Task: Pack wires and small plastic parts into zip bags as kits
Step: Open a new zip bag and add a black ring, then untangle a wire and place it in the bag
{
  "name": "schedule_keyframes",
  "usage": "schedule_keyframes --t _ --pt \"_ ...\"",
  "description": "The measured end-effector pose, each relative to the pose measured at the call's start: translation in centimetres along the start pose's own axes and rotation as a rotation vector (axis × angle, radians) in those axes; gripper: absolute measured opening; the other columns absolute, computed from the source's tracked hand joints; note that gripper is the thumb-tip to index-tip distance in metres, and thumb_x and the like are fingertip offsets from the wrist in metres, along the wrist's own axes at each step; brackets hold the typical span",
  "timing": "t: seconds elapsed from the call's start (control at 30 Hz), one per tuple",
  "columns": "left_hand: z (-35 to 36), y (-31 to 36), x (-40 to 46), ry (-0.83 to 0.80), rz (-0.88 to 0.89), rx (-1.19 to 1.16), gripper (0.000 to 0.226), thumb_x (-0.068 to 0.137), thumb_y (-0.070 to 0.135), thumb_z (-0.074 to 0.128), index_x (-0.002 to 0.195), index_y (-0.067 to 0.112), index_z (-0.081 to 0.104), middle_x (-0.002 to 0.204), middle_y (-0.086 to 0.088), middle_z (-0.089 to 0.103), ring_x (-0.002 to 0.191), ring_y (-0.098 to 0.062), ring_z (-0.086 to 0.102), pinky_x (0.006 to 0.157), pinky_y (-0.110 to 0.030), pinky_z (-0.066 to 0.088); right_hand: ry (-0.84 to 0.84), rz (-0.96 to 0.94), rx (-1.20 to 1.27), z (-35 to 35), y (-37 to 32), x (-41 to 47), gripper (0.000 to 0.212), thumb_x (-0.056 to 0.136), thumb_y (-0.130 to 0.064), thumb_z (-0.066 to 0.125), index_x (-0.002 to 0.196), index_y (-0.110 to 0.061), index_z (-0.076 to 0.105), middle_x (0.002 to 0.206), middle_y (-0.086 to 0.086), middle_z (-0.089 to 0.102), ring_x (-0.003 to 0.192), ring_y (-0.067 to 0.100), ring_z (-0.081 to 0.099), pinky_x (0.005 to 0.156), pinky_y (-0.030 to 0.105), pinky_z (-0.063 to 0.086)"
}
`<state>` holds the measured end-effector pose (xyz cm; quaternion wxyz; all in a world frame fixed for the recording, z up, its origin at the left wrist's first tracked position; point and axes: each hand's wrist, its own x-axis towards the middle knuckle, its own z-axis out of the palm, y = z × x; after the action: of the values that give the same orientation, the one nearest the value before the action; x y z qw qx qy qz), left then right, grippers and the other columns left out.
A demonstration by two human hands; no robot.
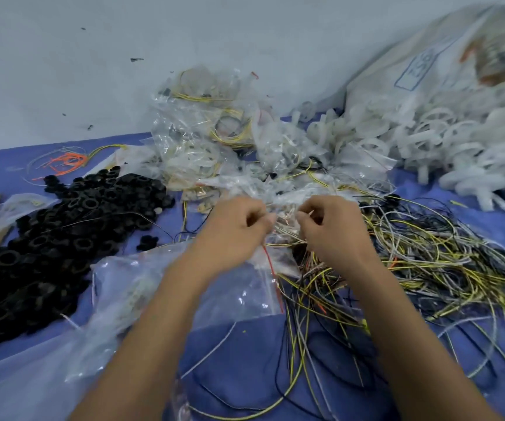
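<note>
My left hand [236, 226] and my right hand [330, 226] are side by side at the middle of the table, fingers curled. Both pinch the top of a small clear zip bag [278, 256] with a red seal line that hangs between them. Thin wires show inside the bag. A tangled heap of yellow, grey and black wires [421, 262] lies just right of my right hand. A pile of black plastic rings [63, 238] covers the table on the left. Filled zip bags [214, 135] are heaped behind my hands.
White plastic clips [427, 141] spill from a large sack [445, 68] at the back right. Empty clear bags [142, 287] lie under my left forearm. Orange wires [66, 161] sit at the back left. The blue table [245, 354] ends at a pale wall.
</note>
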<state>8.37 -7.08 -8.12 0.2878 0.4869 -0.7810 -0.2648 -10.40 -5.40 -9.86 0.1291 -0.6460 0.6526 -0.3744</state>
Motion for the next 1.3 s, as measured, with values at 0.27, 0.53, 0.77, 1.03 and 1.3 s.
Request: schedule_keyframes --t 0.27,0.53,0.77,1.03,1.3 --pt "5.6 -0.4 -0.5 -0.089 0.078 0.2 0.019 0.094 0.032 0.068 0.082 0.026 0.054 0.069 0.002 0.064 0.066 -0.019 0.058 0.067 -0.039 0.05 0.001 0.078 0.029 -2.1 3.1 0.3 0.015 0.095 -0.021 0.064 0.082 -0.018 0.071 0.063 -0.001 0.071 0.049 0.007 0.062 0.058 0.029 0.052" --pt "5.4 -0.2 -0.7 -0.145 0.174 0.232 0.02 0.082 0.022 0.077 0.091 0.028 0.06 0.092 0.009 0.053 0.085 -0.014 0.055 0.078 -0.04 0.05 -0.137 0.036 -0.069 -0.8 3.4 -0.3 0.015 0.095 -0.027 0.068 0.083 -0.019 0.072 0.068 -0.002 0.069 0.062 0.016 0.064 0.063 0.032 0.053" --pt "5.1 -1.8 -0.3 0.018 0.089 0.317 0.022 0.085 0.007 0.066 0.089 0.025 0.056 0.095 0.005 0.053 0.091 -0.022 0.055 0.076 -0.043 0.051 -0.106 0.075 -0.055 -0.4 3.5 -0.3 0.017 0.099 -0.021 0.06 0.088 -0.017 0.071 0.071 0.0 0.069 0.066 0.02 0.065 0.066 0.037 0.056" --pt "4.8 -3.6 0.3 0.199 -0.008 0.395 0.017 0.085 0.005 0.064 0.093 0.02 0.064 0.096 -0.001 0.062 0.094 -0.028 0.058 0.076 -0.042 0.05 -0.233 0.059 -0.133 -0.2 2.5 -0.4 0.019 0.102 -0.019 0.053 0.104 -0.015 0.072 0.092 0.003 0.07 0.079 0.018 0.061 0.066 0.027 0.042" --pt "6.7 -2.1 0.0 0.211 0.313 0.207 0.023 0.091 0.032 0.06 0.109 0.02 0.068 0.118 0.0 0.057 0.114 -0.024 0.048 0.098 -0.034 0.036 -0.048 0.08 -0.192 -5.2 2.0 -0.2 0.012 0.092 -0.024 0.067 0.085 -0.018 0.075 0.08 -0.001 0.068 0.075 0.018 0.065 0.067 0.028 0.05"
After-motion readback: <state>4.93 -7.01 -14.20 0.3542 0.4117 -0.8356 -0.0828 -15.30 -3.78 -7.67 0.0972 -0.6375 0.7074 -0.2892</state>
